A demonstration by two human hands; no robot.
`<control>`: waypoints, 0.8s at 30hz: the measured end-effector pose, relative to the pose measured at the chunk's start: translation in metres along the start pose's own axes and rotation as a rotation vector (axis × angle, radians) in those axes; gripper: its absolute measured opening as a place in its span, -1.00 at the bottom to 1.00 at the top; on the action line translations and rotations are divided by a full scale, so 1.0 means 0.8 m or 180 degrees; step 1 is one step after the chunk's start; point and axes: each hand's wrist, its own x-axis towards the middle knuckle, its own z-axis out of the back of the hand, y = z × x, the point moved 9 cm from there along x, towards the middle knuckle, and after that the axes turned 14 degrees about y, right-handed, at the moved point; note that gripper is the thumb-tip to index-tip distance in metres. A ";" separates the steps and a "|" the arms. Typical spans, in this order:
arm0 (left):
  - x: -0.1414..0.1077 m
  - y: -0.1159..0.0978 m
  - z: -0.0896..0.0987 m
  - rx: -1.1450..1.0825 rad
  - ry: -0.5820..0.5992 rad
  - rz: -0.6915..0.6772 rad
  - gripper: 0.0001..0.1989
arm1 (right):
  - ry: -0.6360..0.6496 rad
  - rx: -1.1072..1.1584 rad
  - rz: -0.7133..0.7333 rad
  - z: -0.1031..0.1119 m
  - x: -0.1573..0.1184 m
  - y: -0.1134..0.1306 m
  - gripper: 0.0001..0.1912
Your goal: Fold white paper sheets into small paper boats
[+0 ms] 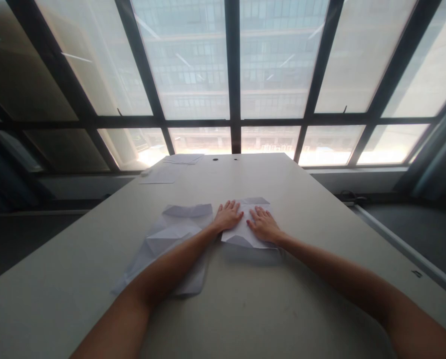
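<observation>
Paper [245, 233] held down, mostly flat

Left hand [228, 216] and right hand [264, 225] rest on it, fingers spread, gripping nothing. I'd guess that's to stop it curling, since the near edge lifts off the table [245, 314]. Another creased sheet [181, 227] sits just left, under the forearm [178, 258].

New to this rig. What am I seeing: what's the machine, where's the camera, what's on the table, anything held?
There's no machine: these are a person's own bare hands. The single picture comes from a camera worn on their head, looking forward and down.

The left hand and right hand lie palm down on a creased white paper; neither grips it. To its left is a larger crumpled paper, partly hidden by the left forearm. More papers lie at the far end of the pale table, with tall windows beyond.
</observation>
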 end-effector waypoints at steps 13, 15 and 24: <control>-0.017 -0.037 0.024 -0.0144 -0.0675 -0.0658 -0.45 | 0.0048 0.0039 0.0057 0.009 -0.011 -0.003 -0.33; -0.016 -0.010 0.038 -0.0496 -0.1049 -0.0210 -0.37 | 0.0069 0.0044 0.0077 0.010 -0.013 -0.004 -0.34; 0.009 0.049 0.039 -0.2177 -0.0880 -0.0152 -0.68 | 0.0140 0.0082 0.0504 0.011 -0.030 0.006 -0.38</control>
